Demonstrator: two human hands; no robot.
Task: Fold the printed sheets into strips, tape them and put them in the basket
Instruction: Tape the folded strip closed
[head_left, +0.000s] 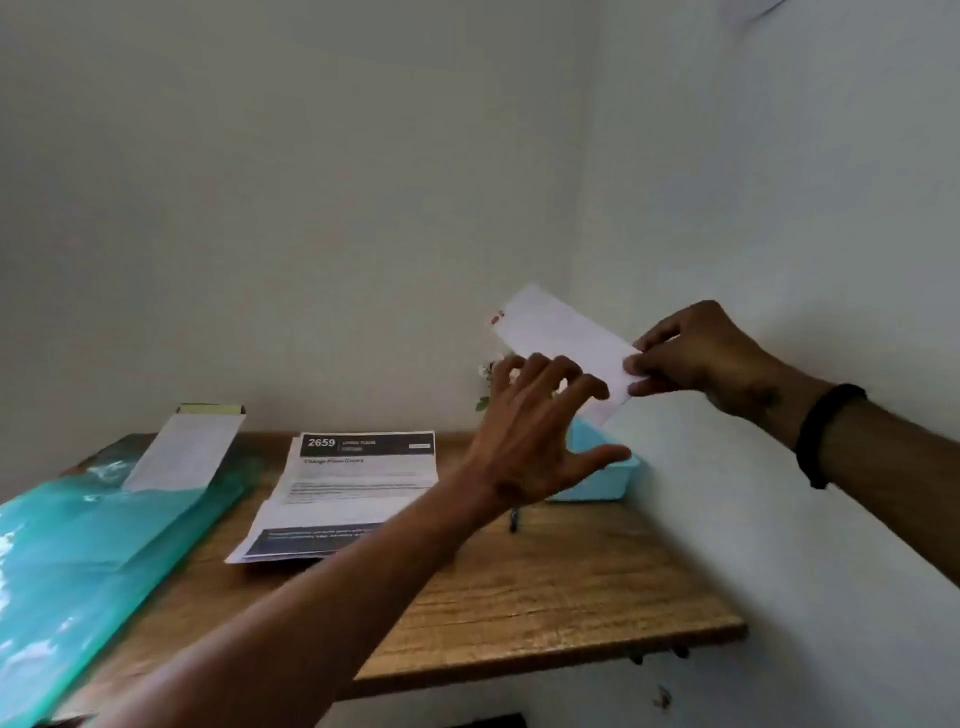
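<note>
Your left forearm (311, 597): bare along its whole visible length, no sleeve on it.
Your left hand (540, 441): nothing worn, no ring or band that you can make out.
Your right wrist: a plain black band (826, 434) round it.
Your right forearm (904, 457): bare, no sleeve in view.

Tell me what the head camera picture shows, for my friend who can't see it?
The right hand pinches a folded white paper strip above a light blue basket at the far right of a wooden table, while the left hand reaches towards it with spread fingers. A stack of printed sheets and a green plastic folder lie to the left.
</note>
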